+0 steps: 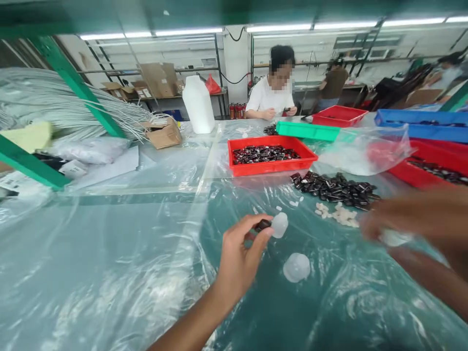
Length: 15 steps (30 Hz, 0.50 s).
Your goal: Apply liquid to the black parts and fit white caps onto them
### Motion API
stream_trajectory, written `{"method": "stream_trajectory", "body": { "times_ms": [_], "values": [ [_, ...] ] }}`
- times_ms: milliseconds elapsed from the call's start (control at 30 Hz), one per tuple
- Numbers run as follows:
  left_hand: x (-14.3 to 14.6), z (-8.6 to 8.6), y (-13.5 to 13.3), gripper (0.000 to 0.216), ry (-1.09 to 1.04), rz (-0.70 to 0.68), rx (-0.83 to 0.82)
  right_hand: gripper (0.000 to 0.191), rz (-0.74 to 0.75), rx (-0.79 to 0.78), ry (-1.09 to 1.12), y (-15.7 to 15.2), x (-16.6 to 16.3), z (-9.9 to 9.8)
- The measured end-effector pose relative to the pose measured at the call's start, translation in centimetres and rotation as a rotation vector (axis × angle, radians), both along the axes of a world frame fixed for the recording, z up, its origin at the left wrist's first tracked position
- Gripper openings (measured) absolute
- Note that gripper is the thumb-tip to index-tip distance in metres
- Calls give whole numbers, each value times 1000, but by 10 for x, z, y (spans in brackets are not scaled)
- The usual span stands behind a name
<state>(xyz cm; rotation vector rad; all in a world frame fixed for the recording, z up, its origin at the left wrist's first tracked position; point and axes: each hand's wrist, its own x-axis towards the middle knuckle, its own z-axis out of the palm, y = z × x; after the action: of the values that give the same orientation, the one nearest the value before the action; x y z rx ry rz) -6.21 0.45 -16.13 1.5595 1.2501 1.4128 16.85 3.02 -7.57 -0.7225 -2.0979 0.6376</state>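
My left hand (239, 246) pinches a small black plastic piece (262, 225) between thumb and fingertips. Beyond the fingertips is a translucent whitish disc-like lump (280, 225), which looks close to the piece; I cannot tell if they touch. A second such lump (296, 267) lies on the plastic-covered table (146, 243). At the right edge, a hand smeared by motion (405, 217), apparently my right hand, is near the white bits; its fingers cannot be made out. Another forearm (427, 278) shows below it, its owner unclear, with a pale blurred thing (395, 238) between.
Small white bits (340, 214) lie beside a heap of black pieces (334, 189). Behind stand a red tray (272, 169) of black pieces, a green tray (307, 131), a blue tray (420, 130) and a white jug (198, 105). A person (272, 100) sits opposite. Green posts (78, 90) frame the left.
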Motion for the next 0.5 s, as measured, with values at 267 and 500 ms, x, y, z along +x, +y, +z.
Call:
{"method": "stream_trajectory", "body": {
  "times_ms": [267,500],
  "values": [
    [3,-2,-2,19,-113,-124,134,20,-129,51,-460,114,-34,-110],
    [4,-6,0,24,-89,-158,219,22,-113,-17,-316,107,-25,-109]
  ]
}}
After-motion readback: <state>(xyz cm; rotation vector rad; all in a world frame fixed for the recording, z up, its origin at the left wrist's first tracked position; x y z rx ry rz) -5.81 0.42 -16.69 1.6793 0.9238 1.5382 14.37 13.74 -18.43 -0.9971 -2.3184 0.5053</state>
